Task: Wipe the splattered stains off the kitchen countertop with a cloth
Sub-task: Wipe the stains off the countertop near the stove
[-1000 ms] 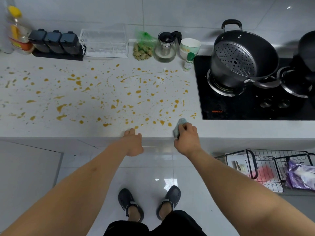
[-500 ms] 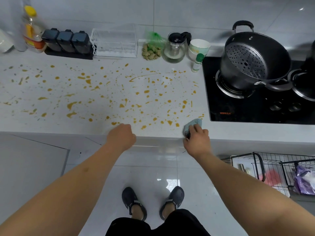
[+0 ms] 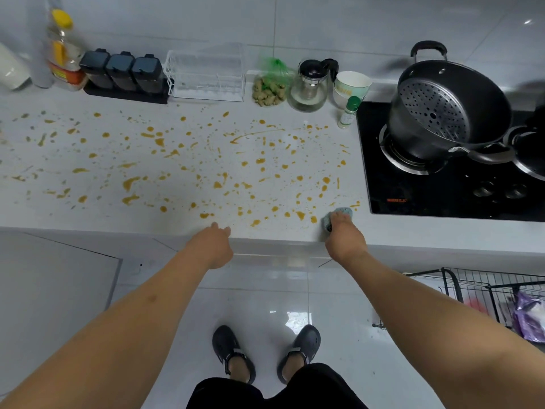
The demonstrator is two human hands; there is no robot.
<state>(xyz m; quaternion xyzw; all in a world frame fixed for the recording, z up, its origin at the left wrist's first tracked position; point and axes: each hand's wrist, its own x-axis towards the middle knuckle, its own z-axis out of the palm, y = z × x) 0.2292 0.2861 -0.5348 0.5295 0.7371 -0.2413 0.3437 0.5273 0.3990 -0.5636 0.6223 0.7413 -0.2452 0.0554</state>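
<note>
Speckled stone-like countertop [image 3: 88, 219], glossy glass hob [image 3: 442, 199], perhaps terry cloth [image 3: 339, 215]

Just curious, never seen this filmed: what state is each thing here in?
countertop: splattered with orange stains
cloth: bunched, gripped by right hand
left hand: resting on counter edge, holding nothing
pot: on stove, steamer insert tilted inside
</note>
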